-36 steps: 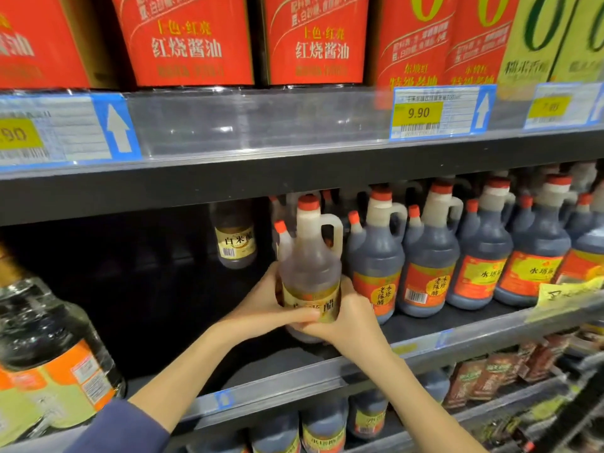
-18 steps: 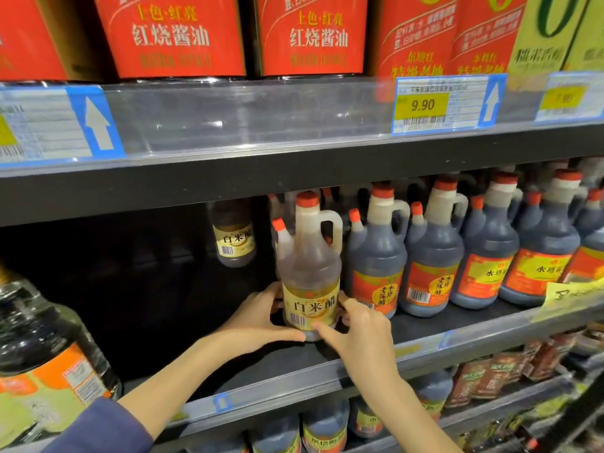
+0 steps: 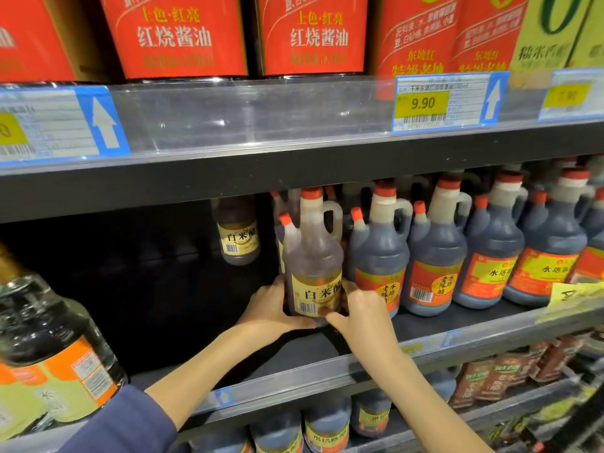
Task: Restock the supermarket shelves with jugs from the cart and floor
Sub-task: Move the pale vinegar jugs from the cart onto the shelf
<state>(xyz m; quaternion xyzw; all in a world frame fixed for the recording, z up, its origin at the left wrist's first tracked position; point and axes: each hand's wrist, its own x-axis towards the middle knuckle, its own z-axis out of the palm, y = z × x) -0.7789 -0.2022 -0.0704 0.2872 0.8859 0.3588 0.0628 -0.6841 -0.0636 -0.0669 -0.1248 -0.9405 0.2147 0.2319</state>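
A pale vinegar jug (image 3: 312,256) with a red cap, a side handle and a yellow label stands upright on the dark middle shelf (image 3: 474,322). My left hand (image 3: 268,308) cups its base from the left. My right hand (image 3: 362,312) presses against its base from the right. Both hands grip the jug low, by the label. To its right stands a row of dark vinegar jugs (image 3: 379,253) with red-orange labels, close beside it. Another pale jug (image 3: 238,237) sits further back on the left.
A large clear bottle (image 3: 49,348) with an orange label fills the near left. The upper shelf's edge (image 3: 294,178) with price tags hangs just above the jug caps. Red-labelled bottles (image 3: 313,34) stand above. The lower shelf holds more jugs (image 3: 327,426) and packets (image 3: 496,377).
The jug has come down from a raised hold onto the shelf and turned its label to the front. Both hands slid down to its base.
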